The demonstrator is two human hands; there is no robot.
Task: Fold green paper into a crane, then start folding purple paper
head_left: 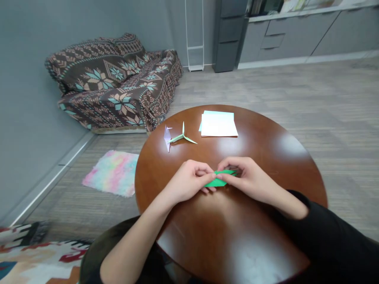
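Left hand (186, 182) and right hand (251, 178): fingers clamped on folded green origami paper (219, 182), centre of round wooden table (266, 157). Open wood separates it from far-edge paper crane (167, 138), green paper model (181, 137), paper stack (218, 124).

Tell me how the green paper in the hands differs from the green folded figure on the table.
The paper is vivid green; the figure is paler. The paper is pinched between the left hand and right hand; the figure lies untouched on the wooden table. The paper is a compact shape; the figure spreads three thin points. Both are folded paper.
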